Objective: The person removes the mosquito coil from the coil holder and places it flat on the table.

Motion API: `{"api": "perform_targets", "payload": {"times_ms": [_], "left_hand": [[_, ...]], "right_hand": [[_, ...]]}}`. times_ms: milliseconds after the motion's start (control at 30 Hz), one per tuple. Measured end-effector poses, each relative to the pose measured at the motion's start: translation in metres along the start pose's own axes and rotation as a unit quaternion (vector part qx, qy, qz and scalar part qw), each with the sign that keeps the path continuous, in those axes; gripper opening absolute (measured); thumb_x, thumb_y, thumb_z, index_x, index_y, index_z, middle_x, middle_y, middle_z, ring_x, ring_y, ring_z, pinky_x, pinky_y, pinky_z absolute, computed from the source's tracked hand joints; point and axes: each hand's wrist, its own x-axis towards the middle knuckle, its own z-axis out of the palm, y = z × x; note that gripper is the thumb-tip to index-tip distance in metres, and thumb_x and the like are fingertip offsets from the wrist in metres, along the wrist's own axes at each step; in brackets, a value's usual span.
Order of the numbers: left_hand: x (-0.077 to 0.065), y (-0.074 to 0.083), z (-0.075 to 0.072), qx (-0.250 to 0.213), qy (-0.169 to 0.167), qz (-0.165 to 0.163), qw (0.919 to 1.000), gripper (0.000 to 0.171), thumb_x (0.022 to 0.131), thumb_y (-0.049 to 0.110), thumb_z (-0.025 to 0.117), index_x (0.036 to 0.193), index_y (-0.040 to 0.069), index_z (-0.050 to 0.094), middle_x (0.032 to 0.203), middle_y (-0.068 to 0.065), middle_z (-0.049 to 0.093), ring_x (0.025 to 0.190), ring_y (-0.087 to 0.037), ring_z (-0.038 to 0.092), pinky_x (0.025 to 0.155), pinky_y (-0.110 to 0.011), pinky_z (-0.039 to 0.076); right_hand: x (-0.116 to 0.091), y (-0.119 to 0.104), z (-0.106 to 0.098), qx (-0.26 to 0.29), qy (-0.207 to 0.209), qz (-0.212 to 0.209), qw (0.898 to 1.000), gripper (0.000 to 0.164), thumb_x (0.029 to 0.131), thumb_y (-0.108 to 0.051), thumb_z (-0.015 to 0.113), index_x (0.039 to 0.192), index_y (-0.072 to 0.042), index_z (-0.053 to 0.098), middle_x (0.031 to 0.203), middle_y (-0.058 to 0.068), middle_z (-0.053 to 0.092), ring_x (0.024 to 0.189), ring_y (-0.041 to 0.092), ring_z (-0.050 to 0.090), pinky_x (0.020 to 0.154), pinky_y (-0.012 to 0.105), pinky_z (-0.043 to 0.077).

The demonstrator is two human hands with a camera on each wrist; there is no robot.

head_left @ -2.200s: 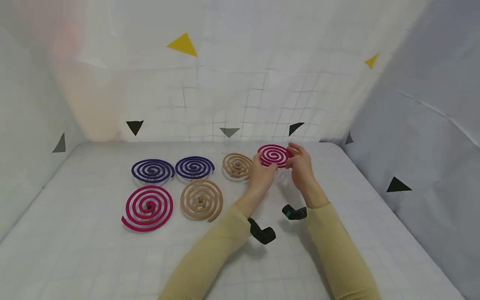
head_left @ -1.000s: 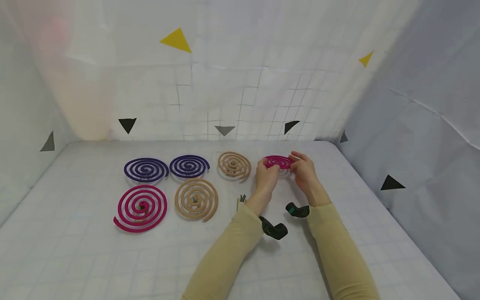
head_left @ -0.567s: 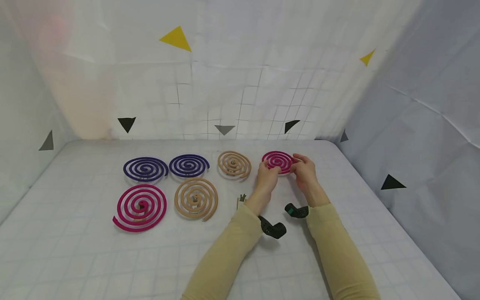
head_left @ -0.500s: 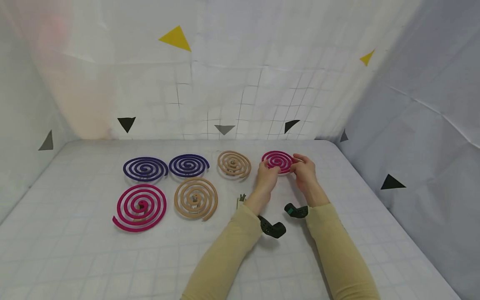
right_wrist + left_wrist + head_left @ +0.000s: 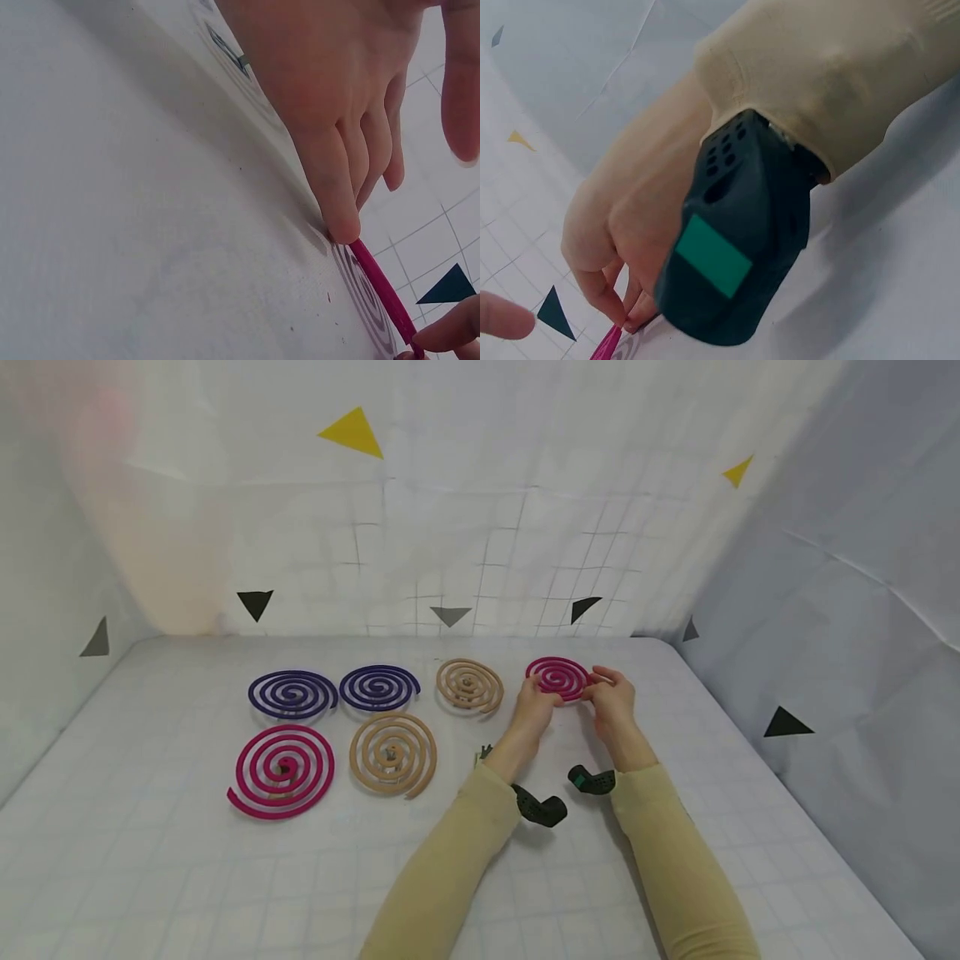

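A pink mosquito coil [image 5: 557, 677] is held close over the white table at the back right, with its rings shadowed beneath it in the right wrist view. My left hand [image 5: 534, 712] pinches its near left edge between thumb and fingers. On the other side, my right hand [image 5: 612, 703] pinches the right edge with thumb and index finger, the other fingers stretched out. The left wrist view shows my left fingertips on the coil's thin pink edge [image 5: 606, 345]. Just left of the hands lies a tan mosquito coil [image 5: 467, 682] on a small stand.
Two dark blue coils [image 5: 291, 694] stand at the back left, a pink coil [image 5: 287, 766] and a tan coil [image 5: 375, 752] in front of them. A small metal stand [image 5: 486, 749] is partly hidden behind my left wrist. White sheet walls [image 5: 847, 635] enclose the table.
The held coil has come down from higher up, lain almost flat, then tilted up a little. My left forearm has shifted right, uncovering the small metal stand. The other coils have stayed put.
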Motion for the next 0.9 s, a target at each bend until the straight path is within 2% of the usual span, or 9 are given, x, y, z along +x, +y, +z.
{"api": "perform_targets", "payload": {"times_ms": [133, 267, 467, 700, 900], "left_hand": [[0.003, -0.001, 0.000, 0.004, -0.009, 0.001, 0.9999, 0.075, 0.080, -0.001, 0.058, 0.150, -0.003, 0.033, 0.160, -0.022, 0.030, 0.150, -0.029, 0.026, 0.123, -0.039, 0.025], [0.006, -0.002, -0.001, 0.015, -0.009, 0.000, 0.9998, 0.073, 0.081, 0.001, 0.059, 0.150, -0.001, 0.035, 0.159, -0.022, 0.032, 0.149, -0.030, 0.029, 0.123, -0.041, 0.027], [0.007, 0.000, -0.004, 0.025, -0.022, -0.007, 0.9994, 0.073, 0.082, 0.005, 0.059, 0.151, 0.002, 0.036, 0.159, -0.020, 0.033, 0.148, -0.030, 0.030, 0.122, -0.044, 0.027], [0.006, 0.003, -0.007, 0.026, -0.025, -0.017, 0.9992, 0.072, 0.083, 0.006, 0.058, 0.152, 0.002, 0.035, 0.159, -0.019, 0.032, 0.148, -0.030, 0.030, 0.122, -0.044, 0.027], [0.004, 0.002, -0.003, 0.022, -0.006, -0.016, 0.9996, 0.071, 0.082, 0.004, 0.058, 0.150, 0.000, 0.036, 0.157, -0.019, 0.036, 0.144, -0.029, 0.035, 0.120, -0.045, 0.030]], "right_hand": [[0.000, 0.000, -0.001, 0.000, 0.012, 0.011, 1.000, 0.066, 0.085, 0.017, 0.049, 0.148, -0.005, 0.045, 0.147, 0.015, 0.048, 0.119, 0.023, 0.050, 0.093, 0.028, 0.052], [-0.001, 0.001, -0.001, -0.009, 0.020, 0.012, 1.000, 0.066, 0.086, 0.017, 0.050, 0.147, -0.006, 0.045, 0.148, 0.014, 0.048, 0.125, 0.023, 0.050, 0.096, 0.030, 0.051], [-0.006, -0.001, 0.004, -0.023, 0.030, -0.007, 0.999, 0.066, 0.083, 0.017, 0.049, 0.146, -0.004, 0.046, 0.146, 0.015, 0.049, 0.126, 0.024, 0.048, 0.090, 0.032, 0.053], [-0.010, -0.004, 0.010, -0.019, 0.032, -0.016, 0.999, 0.068, 0.079, 0.018, 0.048, 0.144, -0.001, 0.047, 0.143, 0.018, 0.048, 0.118, 0.022, 0.048, 0.075, 0.025, 0.053], [-0.012, -0.004, 0.012, -0.017, 0.032, -0.017, 0.999, 0.069, 0.077, 0.018, 0.049, 0.143, 0.000, 0.047, 0.145, 0.018, 0.047, 0.122, 0.022, 0.048, 0.080, 0.025, 0.055]]}}
